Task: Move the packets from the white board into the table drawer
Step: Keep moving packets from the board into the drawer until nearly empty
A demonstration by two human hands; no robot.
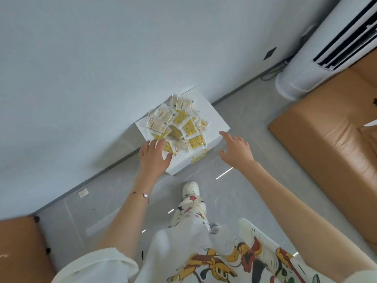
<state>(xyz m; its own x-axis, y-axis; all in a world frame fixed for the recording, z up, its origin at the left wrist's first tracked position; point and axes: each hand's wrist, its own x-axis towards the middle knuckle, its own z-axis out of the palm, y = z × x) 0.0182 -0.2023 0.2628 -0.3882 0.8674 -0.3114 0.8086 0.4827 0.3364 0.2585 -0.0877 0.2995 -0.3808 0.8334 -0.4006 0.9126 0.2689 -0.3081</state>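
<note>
A: Ok, nearest first: printed white shirt [204,252] at 6 o'clock, star-print trouser leg [191,211] just above it, white shoe [190,188] planted on the grey floor [244,180].

B: Arms?

A: Both out fwd, bare. Thin bracelet [140,194] on the L wrist.

B: L hand?

A: Left hand [154,155] at 11 o'clock from the shoe, palm down, fingers straight and close together, thumb out to the side. Fingertips lie over the near-left edge of the pile. Touching or just above, can't tell.

B: And the R?

A: Right hand [237,149] at 1 o'clock from the shoe, fingers spread, holding nothing. Index tip near the board's right corner, apart from the packets.

B: Where's the stuff?

A: Packets [179,123] heaped on the white board [214,119], yellow and pale ones mixed, overlapping. Heap covers the left and mid part; right side of the board is bare. Board sits on the floor at 12 o'clock from the shoe, far corner up to the wall [81,68].

B: Round about?

A: Small pale paper scrap [83,193] on the floor at 9 o'clock from the shoe, by the skirting. Brown cushion edge [20,248] at 8 o'clock of the view. Tan sofa [326,135] at 3 o'clock, well apart from the board. Beyond it, at 1–2 o'clock, a white tower air-con [318,58] w/ a cable along the wall base.
</note>
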